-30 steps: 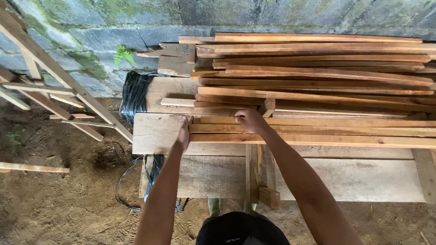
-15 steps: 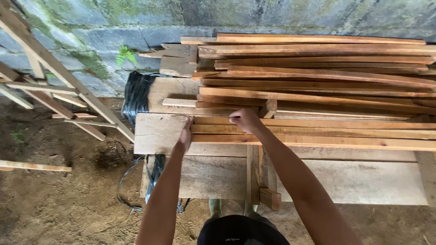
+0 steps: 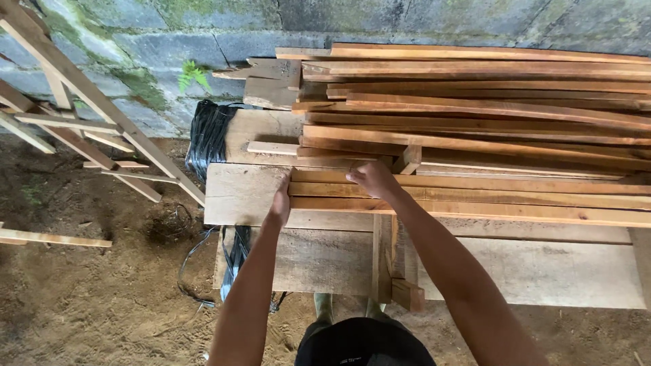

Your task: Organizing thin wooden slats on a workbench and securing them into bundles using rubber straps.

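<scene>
A stack of long reddish-brown wooden slats (image 3: 475,122) lies across a rough plank workbench (image 3: 542,271). The three nearest slats (image 3: 515,196) lie side by side at the bench's front. My left hand (image 3: 279,200) presses flat against the left ends of these slats. My right hand (image 3: 371,179) rests on top of them, fingers curled over the farthest of the three. Both forearms reach forward from the bottom of the view.
A black bundle of plastic straps (image 3: 207,135) hangs at the bench's left end, with cords trailing onto the dirt floor (image 3: 88,291). A slanted wooden frame (image 3: 81,122) leans at the left. A mossy block wall (image 3: 169,34) stands behind.
My right hand has shifted slightly left along the slats and my left hand has stayed against their ends. The view has drifted a little.
</scene>
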